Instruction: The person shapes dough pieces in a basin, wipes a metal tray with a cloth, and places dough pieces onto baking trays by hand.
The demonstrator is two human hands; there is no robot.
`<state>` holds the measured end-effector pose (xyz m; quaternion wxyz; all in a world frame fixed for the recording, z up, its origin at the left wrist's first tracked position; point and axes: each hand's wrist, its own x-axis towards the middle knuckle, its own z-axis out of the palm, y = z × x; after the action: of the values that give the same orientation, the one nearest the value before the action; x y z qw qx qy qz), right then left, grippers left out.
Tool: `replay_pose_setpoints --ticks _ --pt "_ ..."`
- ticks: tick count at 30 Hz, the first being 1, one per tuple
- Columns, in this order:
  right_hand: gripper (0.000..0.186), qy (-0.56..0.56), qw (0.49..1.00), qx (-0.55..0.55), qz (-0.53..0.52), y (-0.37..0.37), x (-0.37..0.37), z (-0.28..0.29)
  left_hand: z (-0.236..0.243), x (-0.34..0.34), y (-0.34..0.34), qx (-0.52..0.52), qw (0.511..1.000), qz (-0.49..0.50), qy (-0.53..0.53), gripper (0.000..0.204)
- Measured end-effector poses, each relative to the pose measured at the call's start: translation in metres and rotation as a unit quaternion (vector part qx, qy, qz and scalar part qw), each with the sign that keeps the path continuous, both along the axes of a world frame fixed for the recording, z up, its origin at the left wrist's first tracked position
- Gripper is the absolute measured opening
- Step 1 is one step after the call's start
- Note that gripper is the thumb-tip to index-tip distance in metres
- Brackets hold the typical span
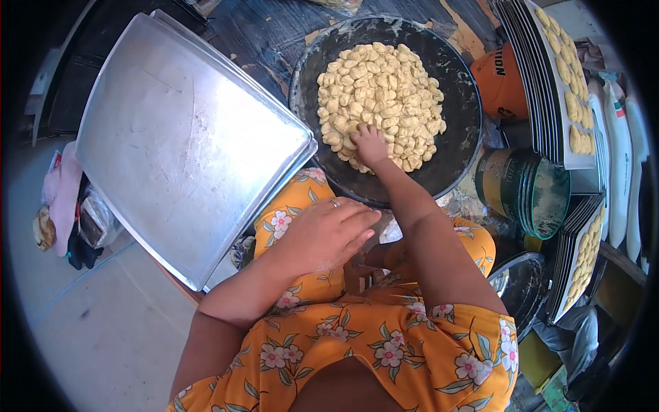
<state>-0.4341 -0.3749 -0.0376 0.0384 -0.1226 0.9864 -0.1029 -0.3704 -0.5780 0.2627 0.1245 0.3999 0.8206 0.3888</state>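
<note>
A heaped pile of small pale yellow dough pieces (384, 89) fills the middle of a wide black basin (456, 117) in front of me. My right hand (371, 145) reaches into the near side of this pile. Its fingers curl down around a dough piece, and their tips are partly hidden among the lumps. Over my left knee hovers my left hand (338, 230), palm down and a ring on one finger. Its fingers are stretched out loosely and hold nothing. Just left of it lies a stack of large flat metal trays (199, 137), the top one bare.
At the right stand stacked trays (546, 89) with rows of dough pieces on the top one (573, 103). A second, lower stack (580, 268) also bears dough. An orange bucket (500, 84), dark green buckets (525, 189) and a black tub (518, 288) crowd my right side.
</note>
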Motion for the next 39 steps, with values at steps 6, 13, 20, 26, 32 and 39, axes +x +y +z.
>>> replay_pose_setpoints --ticks 6,13,20,26,32,39 --pt "0.026 -0.159 0.715 -0.586 -0.347 0.016 -0.043 0.035 -0.002 -0.005 -0.005 0.035 0.998 0.041 -0.023 0.030" --pt "0.039 -0.143 0.721 -0.672 0.091 -0.028 -0.075 0.297 0.032 -0.024 -0.016 0.320 0.880 0.344 -0.066 0.086" --pt "0.046 -0.075 0.752 -0.651 0.069 -0.003 -0.100 0.275 0.052 -0.043 -0.090 0.339 0.812 0.451 -0.149 0.061" --pt "0.027 -0.478 0.717 -0.447 -0.239 0.070 -0.076 0.103 0.047 -0.045 -0.152 -0.114 0.822 0.537 0.153 0.056" --pt "0.037 -0.113 0.959 0.034 -0.260 0.035 0.069 -0.059 0.043 -0.038 -0.138 -0.310 0.789 0.520 0.103 0.066" --pt "0.041 -0.314 0.811 -0.350 -0.348 0.051 0.001 0.039 0.056 -0.033 -0.156 -0.191 0.866 0.454 0.085 0.047"
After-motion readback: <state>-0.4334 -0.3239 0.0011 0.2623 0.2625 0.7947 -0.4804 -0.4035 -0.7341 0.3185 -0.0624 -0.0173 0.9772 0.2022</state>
